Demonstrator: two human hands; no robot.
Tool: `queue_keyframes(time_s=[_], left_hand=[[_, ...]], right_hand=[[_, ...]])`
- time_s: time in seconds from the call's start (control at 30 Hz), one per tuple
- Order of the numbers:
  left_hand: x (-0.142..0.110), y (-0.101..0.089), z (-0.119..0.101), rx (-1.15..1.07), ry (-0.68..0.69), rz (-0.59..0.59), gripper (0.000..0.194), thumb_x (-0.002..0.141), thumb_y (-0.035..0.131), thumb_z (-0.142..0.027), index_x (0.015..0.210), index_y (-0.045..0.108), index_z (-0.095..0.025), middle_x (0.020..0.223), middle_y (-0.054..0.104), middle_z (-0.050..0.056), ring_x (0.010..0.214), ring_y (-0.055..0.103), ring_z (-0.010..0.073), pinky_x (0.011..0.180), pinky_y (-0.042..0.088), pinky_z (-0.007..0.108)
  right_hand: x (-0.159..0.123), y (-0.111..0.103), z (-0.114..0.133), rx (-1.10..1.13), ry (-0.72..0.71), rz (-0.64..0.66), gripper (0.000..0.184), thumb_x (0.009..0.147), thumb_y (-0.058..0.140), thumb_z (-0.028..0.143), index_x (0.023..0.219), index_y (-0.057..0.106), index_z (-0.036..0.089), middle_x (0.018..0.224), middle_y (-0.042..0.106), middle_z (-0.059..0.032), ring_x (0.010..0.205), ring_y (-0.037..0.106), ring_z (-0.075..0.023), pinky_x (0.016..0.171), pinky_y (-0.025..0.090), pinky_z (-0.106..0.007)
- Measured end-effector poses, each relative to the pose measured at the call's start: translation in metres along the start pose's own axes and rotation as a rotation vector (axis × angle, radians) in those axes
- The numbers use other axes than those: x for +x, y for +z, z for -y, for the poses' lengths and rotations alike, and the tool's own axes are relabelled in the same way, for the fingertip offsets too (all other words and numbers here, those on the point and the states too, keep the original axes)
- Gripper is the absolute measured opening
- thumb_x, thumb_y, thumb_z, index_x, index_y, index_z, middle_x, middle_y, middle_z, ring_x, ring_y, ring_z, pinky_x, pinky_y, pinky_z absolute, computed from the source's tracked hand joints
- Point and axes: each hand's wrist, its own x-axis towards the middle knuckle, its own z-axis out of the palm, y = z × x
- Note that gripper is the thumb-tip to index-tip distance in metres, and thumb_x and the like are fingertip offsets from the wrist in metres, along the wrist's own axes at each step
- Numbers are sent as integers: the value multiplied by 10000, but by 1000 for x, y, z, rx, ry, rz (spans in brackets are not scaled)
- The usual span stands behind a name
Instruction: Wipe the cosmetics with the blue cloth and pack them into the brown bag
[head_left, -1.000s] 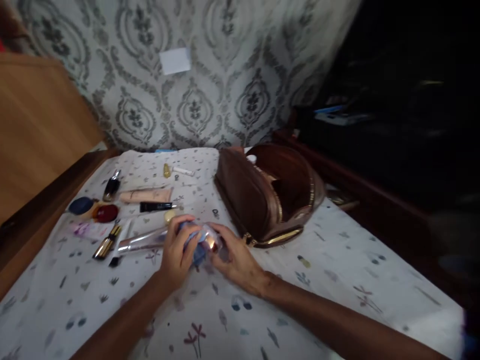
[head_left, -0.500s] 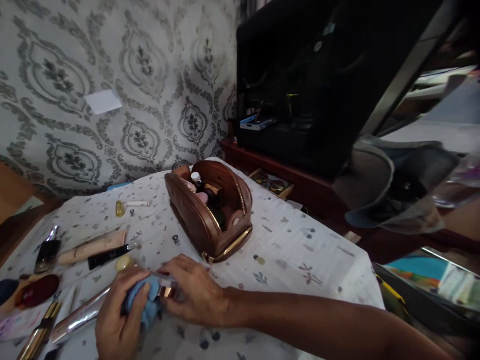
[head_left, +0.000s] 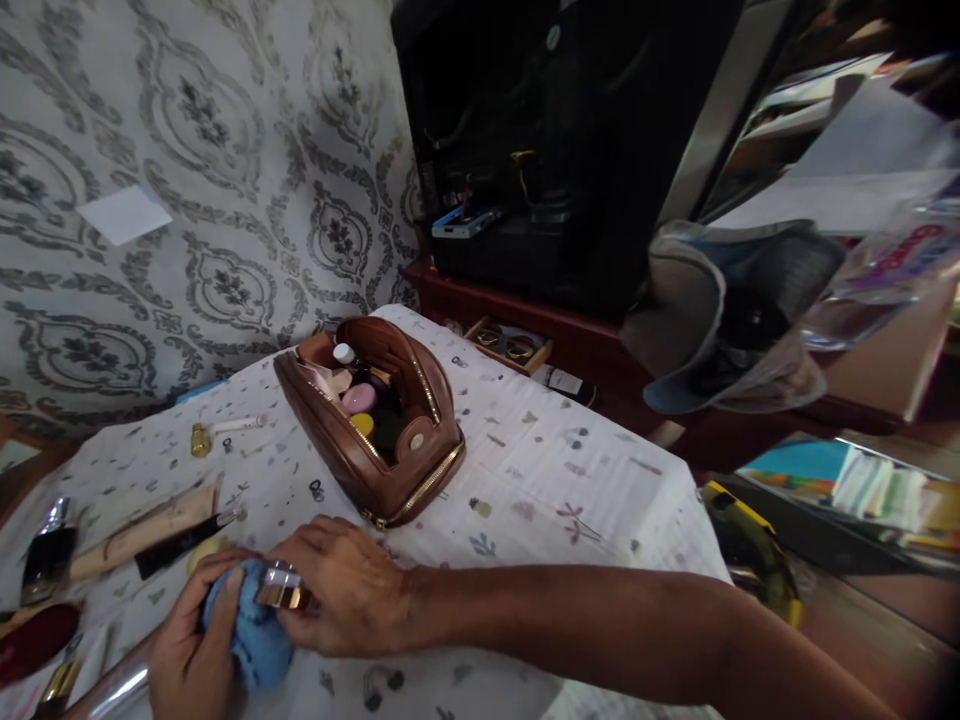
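My left hand (head_left: 187, 640) is closed around a crumpled blue cloth (head_left: 262, 655), pressing it against a small shiny container (head_left: 283, 588). That container looks clear with a copper-coloured part, and its exact kind is hard to tell. The fingers of my right hand (head_left: 349, 590) grip it from the right side. Just beyond both hands stands an open brown zip bag (head_left: 334, 445), with a white-capped bottle (head_left: 345, 354), a pink item (head_left: 360, 399) and other cosmetics inside. A round cream-coloured item (head_left: 206, 553) lies close behind my left hand, partly hidden.
Cosmetics lie on the patterned white cloth (head_left: 525, 510) at left: a beige tube (head_left: 150, 532), a black tube (head_left: 176, 545), a dark bottle (head_left: 49, 550), a dark red item (head_left: 37, 640) and a small gold bottle (head_left: 199, 440). A large dark screen (head_left: 540, 150) and a hat (head_left: 679, 310) are at right.
The view has swung to the right, so the bag and cosmetics appear further left. Both hands keep hold of the blue cloth and the shiny container, which shows more clearly now.
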Motion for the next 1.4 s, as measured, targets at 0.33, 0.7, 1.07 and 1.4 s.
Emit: queue_keyframes(time_s=[0.33, 0.7, 1.07, 1.4], left_hand=[[5, 3, 3, -85, -250, 29, 524, 652, 723, -675, 830, 646, -188, 840, 698, 7, 816, 658, 236, 709, 543, 305], [1, 2, 8, 143, 211, 60, 421, 931, 490, -531, 845, 715, -185, 1030, 586, 64, 1040, 577, 239, 925, 482, 363], [-5, -3, 8, 157, 461, -103, 165, 951, 575, -288, 1087, 627, -211, 1032, 656, 28, 963, 632, 180, 876, 494, 302], [-9, 0, -4, 226, 720, 79, 251, 981, 486, -120, 1175, 618, -208, 1133, 596, 52, 1063, 575, 169, 954, 456, 291]], right_hand=[[0, -10, 1, 31, 51, 29, 509, 796, 669, 394, 1210, 522, 138, 1053, 690, -113, 959, 652, -276, 812, 544, -364], [-1, -16, 4, -8, 78, 141, 409, 924, 601, 351, 1269, 569, 134, 1093, 661, -114, 1060, 606, -263, 872, 521, -367], [-6, -10, -2, 75, -43, 53, 333, 978, 525, 277, 1261, 547, 101, 1075, 666, -133, 1016, 585, -245, 900, 494, -362], [0, -14, 4, 66, 137, 99, 377, 858, 699, 356, 1160, 566, 174, 1067, 670, -96, 994, 613, -247, 814, 499, -352]])
